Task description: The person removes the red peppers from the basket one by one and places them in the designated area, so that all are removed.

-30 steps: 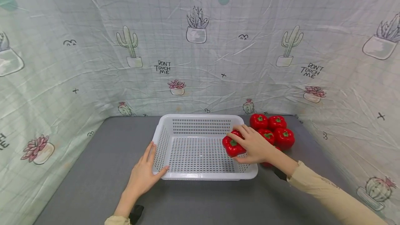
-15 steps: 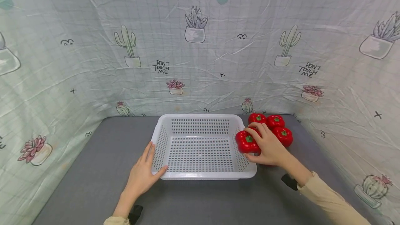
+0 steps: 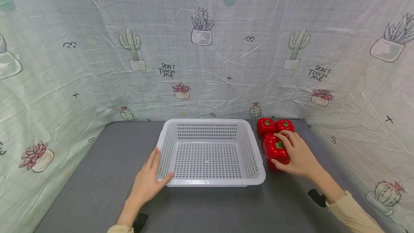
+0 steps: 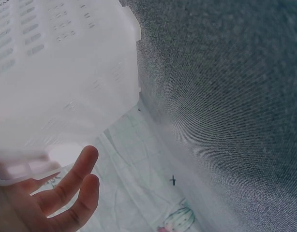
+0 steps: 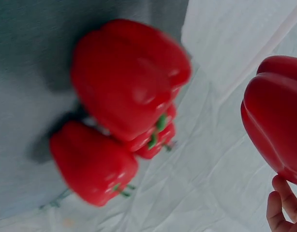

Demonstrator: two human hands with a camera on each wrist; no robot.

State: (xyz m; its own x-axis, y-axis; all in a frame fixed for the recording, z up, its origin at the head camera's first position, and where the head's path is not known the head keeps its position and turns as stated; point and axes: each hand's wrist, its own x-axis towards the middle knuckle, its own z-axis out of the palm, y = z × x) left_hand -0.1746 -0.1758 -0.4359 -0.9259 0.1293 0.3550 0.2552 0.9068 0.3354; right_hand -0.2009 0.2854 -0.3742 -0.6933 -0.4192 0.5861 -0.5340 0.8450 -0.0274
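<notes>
My right hand (image 3: pixel 299 157) holds a red bell pepper (image 3: pixel 273 148) by its sides, just right of the white plastic basket (image 3: pixel 210 182). In the right wrist view the held pepper (image 5: pixel 276 116) hangs apart from the other bell peppers (image 5: pixel 124 79), which stand on the table. At the basket's left front corner rests my left hand (image 3: pixel 147 179), its fingers straight along the left rim and its thumb on the front rim. The left wrist view has the basket's outer wall (image 4: pixel 66 92), with fingertips reaching past its edge.
Behind and below the held pepper are more red bell peppers (image 3: pixel 266 127), some partly hidden by it and the hand. A dark grey tabletop (image 3: pixel 207 208) lies under everything. A cloth printed with cacti (image 3: pixel 207 82) hangs behind and along both sides.
My right hand has carried the bell pepper rightward, from over the basket's right part to above the other peppers outside it. The left hand and the basket stay put.
</notes>
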